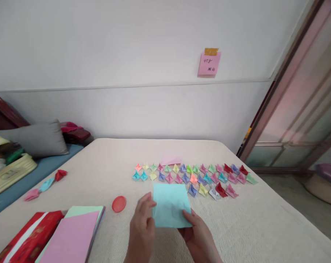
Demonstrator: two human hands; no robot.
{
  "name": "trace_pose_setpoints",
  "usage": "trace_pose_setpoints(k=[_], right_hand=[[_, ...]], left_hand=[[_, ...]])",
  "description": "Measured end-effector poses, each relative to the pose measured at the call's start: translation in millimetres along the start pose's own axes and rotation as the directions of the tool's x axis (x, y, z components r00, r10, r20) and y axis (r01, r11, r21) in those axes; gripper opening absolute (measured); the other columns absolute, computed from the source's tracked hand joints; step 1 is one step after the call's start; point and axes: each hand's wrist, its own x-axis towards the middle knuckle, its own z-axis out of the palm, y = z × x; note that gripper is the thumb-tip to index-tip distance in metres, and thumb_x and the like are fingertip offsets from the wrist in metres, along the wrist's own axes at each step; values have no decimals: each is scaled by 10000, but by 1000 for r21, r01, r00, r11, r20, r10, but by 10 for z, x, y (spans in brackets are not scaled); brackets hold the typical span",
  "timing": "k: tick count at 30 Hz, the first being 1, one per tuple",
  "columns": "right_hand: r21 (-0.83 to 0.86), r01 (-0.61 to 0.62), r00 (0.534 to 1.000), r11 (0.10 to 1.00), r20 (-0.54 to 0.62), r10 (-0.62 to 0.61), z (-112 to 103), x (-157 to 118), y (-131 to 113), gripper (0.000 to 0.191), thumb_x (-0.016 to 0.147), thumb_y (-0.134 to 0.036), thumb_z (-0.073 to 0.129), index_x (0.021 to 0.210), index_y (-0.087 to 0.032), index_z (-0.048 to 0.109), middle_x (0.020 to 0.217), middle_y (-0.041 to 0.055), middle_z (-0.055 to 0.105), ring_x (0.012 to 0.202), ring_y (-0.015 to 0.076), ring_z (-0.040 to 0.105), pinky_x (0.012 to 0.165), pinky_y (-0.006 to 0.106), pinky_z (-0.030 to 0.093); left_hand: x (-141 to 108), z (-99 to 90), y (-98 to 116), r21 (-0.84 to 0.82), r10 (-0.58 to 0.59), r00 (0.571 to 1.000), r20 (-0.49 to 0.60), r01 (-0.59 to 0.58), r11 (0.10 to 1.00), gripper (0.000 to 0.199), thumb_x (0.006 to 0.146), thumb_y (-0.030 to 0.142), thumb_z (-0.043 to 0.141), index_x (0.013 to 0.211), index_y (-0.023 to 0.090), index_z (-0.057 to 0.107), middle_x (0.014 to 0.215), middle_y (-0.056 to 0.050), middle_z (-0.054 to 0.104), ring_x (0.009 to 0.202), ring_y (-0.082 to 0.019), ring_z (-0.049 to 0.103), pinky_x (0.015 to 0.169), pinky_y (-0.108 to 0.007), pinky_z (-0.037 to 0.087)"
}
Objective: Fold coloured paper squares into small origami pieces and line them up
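Note:
My right hand (196, 233) holds a square sheet of light blue paper (171, 205) by its lower right corner, thumb on top and fingers underneath. The sheet looks flat and is raised above the table. My left hand (143, 221) is at the sheet's left edge, its fingers loosely bent and thumb apart from them. The fingertips meet or nearly meet the edge; I cannot tell if they press on it. Beyond the sheet, several small folded paper boats (185, 178) in many colours stand in rows.
A red round lid (119, 204) lies left of my hands. Nearer are a stack of coloured paper (72, 237) and a red packet (31, 235). Several folded papers (46, 185) lie along the table's left edge. A pink sheet (170, 160) lies behind the boats.

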Motion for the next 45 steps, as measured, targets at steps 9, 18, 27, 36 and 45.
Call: trace_pose_setpoints(k=[9,18,27,36,45], right_hand=[[-95,8,991,995,135,5,-15,-29,-22,222,742,-216,709,951,-145,704,803,50,749,673,168,662,601,247,487],[-183,19,990,983,138,6,63,-80,-50,248,757,-249,691,984,-149,698,863,57,744,750,194,658,647,268,471],[-220,177,981,959,116,-154,22,-95,-240,334,768,-338,683,1092,-259,655,1005,26,727,938,194,615,802,278,438],[-533,199,979,822,141,-145,-32,-88,-341,258,627,-160,569,789,-219,762,706,-8,701,714,176,569,711,275,415],[-603,332,940,726,279,-198,-4,-18,-244,164,605,-233,682,733,-264,780,742,10,726,699,215,598,671,324,435]], left_hand=[[117,-70,121,-691,-405,827,390,554,464,443,796,443,572,1151,178,584,1131,-121,676,985,-253,651,764,-319,517],[112,4,117,-752,-395,794,462,587,301,379,665,327,738,987,134,687,945,-103,743,869,-264,679,717,-323,518],[150,-79,133,-745,-366,812,454,571,345,373,655,314,745,972,121,704,899,-105,751,829,-262,686,717,-331,516],[178,-136,112,-752,-322,808,492,582,310,330,675,249,726,982,129,710,904,-105,753,839,-255,688,730,-331,518],[167,-156,113,-703,-358,799,483,597,386,304,699,273,708,968,130,707,844,-95,752,767,-243,688,664,-313,511]])
